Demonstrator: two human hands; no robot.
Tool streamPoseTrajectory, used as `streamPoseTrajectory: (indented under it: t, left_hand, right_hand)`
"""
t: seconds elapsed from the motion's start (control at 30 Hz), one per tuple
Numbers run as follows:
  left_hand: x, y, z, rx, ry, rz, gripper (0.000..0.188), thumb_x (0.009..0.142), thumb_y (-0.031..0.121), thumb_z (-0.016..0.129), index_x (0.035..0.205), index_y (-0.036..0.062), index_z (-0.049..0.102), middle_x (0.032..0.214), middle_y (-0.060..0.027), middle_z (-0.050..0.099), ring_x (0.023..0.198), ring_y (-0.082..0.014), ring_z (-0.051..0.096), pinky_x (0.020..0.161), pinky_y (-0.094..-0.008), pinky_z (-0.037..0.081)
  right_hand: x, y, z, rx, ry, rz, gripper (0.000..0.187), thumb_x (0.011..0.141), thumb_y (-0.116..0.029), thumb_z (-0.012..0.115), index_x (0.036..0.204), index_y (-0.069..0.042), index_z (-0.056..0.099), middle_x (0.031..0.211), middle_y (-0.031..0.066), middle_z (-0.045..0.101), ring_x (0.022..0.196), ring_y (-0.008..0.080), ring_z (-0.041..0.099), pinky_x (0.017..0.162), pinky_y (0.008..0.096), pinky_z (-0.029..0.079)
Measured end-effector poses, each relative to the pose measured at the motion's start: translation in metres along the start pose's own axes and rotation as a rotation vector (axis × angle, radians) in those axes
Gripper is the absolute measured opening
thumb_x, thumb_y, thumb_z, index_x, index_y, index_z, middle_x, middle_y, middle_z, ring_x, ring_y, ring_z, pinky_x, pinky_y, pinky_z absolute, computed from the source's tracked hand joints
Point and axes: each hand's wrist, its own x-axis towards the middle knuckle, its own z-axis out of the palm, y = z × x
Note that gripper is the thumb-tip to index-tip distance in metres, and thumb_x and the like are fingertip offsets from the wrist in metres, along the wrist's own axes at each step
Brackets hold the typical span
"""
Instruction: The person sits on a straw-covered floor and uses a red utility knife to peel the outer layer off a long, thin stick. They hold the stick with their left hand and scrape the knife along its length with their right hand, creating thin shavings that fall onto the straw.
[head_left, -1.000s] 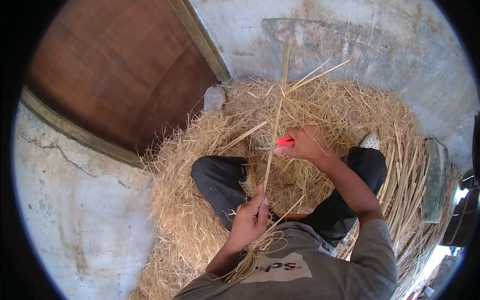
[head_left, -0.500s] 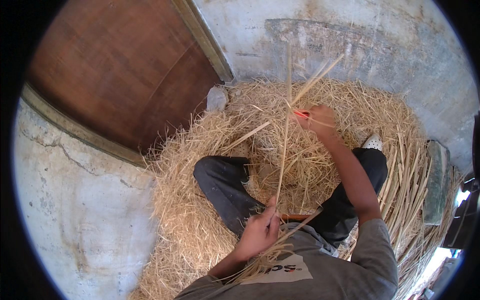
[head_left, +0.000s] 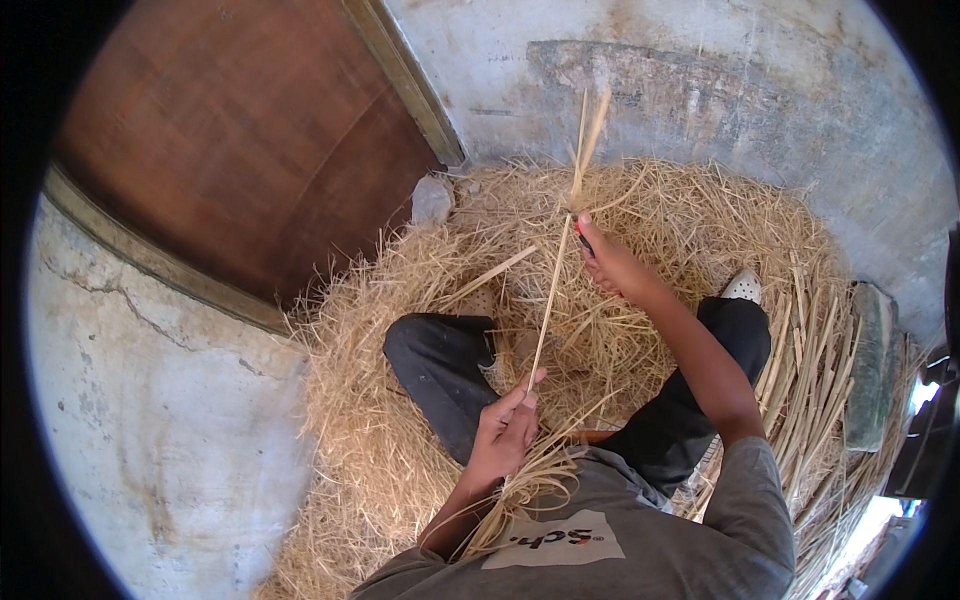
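Note:
My left hand (head_left: 508, 425) is closed round the near end of a long, pale split strip (head_left: 550, 312), low in front of my lap. The strip runs up and away, and its far part fans into several thin slivers (head_left: 590, 140). Where they part, my right hand (head_left: 610, 262) grips a red-and-black-handled tool (head_left: 583, 238), thumb stretched along it. Its working end is too small to make out against the strip. A bunch of thin loose strips (head_left: 530, 480) curls between my left forearm and my shirt.
Dry straw-like shavings (head_left: 370, 450) surround my legs. Long split canes (head_left: 800, 370) lie at the right, beside a greenish slab (head_left: 872, 365). A pale stone (head_left: 433, 200) sits by the brown door (head_left: 250, 130). A stained wall (head_left: 720, 110) stands close ahead.
My left hand has moved slightly left and nearer the strip's low end. The right hand has turned, its tool now up against the strip, and the far slivers have swung together more upright.

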Motion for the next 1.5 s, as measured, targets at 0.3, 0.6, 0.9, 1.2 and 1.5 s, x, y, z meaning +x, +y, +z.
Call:
streamPoseTrajectory:
  t: [0.3, 0.6, 0.9, 1.2, 1.5]
  left_hand:
    - [0.005, 0.009, 0.005, -0.061, 0.032, -0.007, 0.04, 0.104, 0.014, 0.04, 0.142, 0.0018, 0.041, 0.057, 0.0054, 0.036, 0.051, -0.0026, 0.031, 0.049, -0.0193, 0.027]
    - [-0.017, 0.031, 0.017, 0.438, 0.102, 0.054, 0.04, 0.101, 0.011, 0.044, 0.14, 0.0012, 0.045, 0.066, 0.0074, 0.035, 0.061, -0.002, 0.032, 0.054, -0.019, 0.027]
    - [-0.023, 0.032, 0.013, 0.551, 0.018, 0.052, 0.043, 0.098, 0.008, 0.047, 0.139, -0.0022, 0.041, 0.06, -0.0102, 0.043, 0.054, -0.0064, 0.043, 0.051, -0.0247, 0.04]
    - [-0.035, 0.022, 0.023, 0.496, -0.028, 0.104, 0.043, 0.101, 0.013, 0.046, 0.142, 0.0029, 0.04, 0.061, 0.0045, 0.037, 0.055, -0.0026, 0.034, 0.05, -0.0204, 0.029]
    - [-0.008, 0.004, -0.001, -0.096, -0.001, 0.005, 0.037, 0.103, 0.013, 0.041, 0.138, 0.002, 0.045, 0.055, 0.0041, 0.039, 0.046, -0.004, 0.033, 0.045, -0.0196, 0.029]
  right_hand:
    - [-0.073, -0.033, 0.037, -1.001, 0.133, -0.606, 0.07, 0.073, -0.077, 0.056, 0.058, -0.009, 0.061, 0.052, 0.0097, 0.057, 0.047, 0.0286, 0.06, 0.047, 0.0402, 0.046]
    - [-0.059, -0.028, 0.029, -0.987, 0.221, -0.519, 0.067, 0.07, -0.077, 0.059, 0.062, -0.01, 0.065, 0.053, 0.0098, 0.058, 0.051, 0.0293, 0.062, 0.05, 0.0422, 0.048]
    - [-0.037, -0.016, 0.016, -0.976, 0.341, -0.652, 0.071, 0.071, -0.079, 0.055, 0.06, -0.009, 0.061, 0.05, 0.0081, 0.056, 0.046, 0.0286, 0.059, 0.046, 0.0403, 0.046]
    - [-0.001, -0.013, -0.016, -0.96, 0.462, -0.362, 0.06, 0.079, -0.069, 0.057, 0.067, -0.011, 0.069, 0.053, 0.0098, 0.059, 0.047, 0.027, 0.058, 0.046, 0.0387, 0.045]
    - [0.011, 0.01, -0.006, -0.227, 0.071, 0.07, 0.082, 0.086, -0.076, 0.035, 0.059, -0.004, 0.062, 0.048, 0.0118, 0.051, 0.047, 0.0311, 0.054, 0.051, 0.0435, 0.043]
